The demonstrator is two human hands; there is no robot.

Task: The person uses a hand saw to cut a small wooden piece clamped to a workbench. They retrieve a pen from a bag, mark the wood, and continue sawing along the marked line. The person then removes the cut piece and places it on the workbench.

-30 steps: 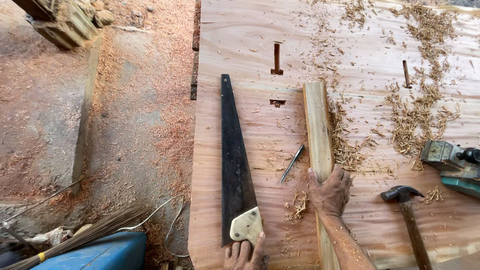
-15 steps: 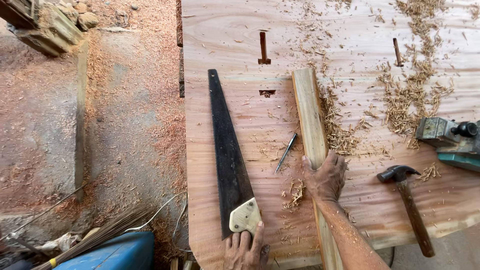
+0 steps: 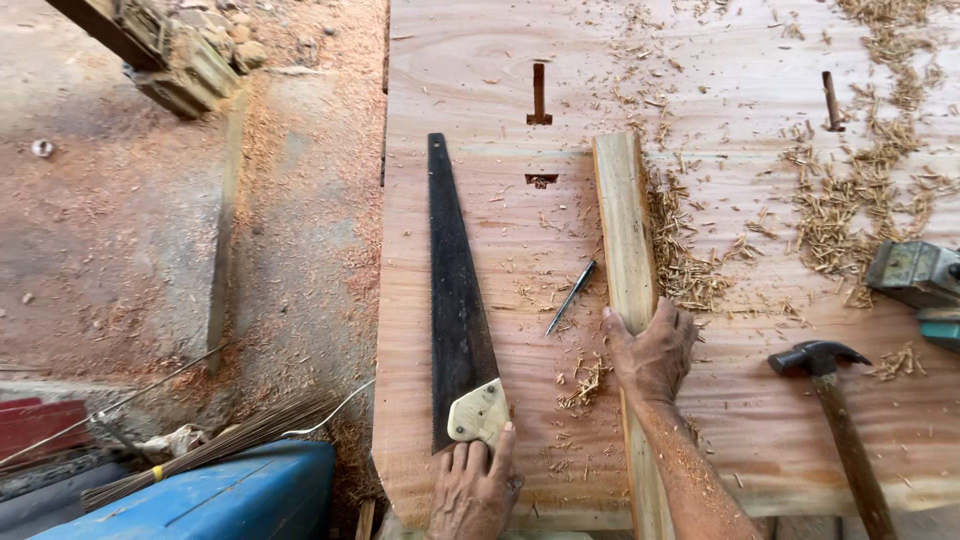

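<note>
The left hand [image 3: 475,485] has crept onto the saw [image 3: 455,300] handle, fingers draped loosely, not closed. The right hand [image 3: 652,350] still presses the plank [image 3: 625,220] flat on the tabletop [image 3: 470,70].

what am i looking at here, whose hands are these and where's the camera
The camera sits on a person's head and looks down at a wooden workbench strewn with shavings. Both hands are that person's own. The left hand rests at the pale handle of a black handsaw lying flat. The right hand presses on a long wooden strip. A pen lies between saw and strip; a hammer lies to the right.
</note>
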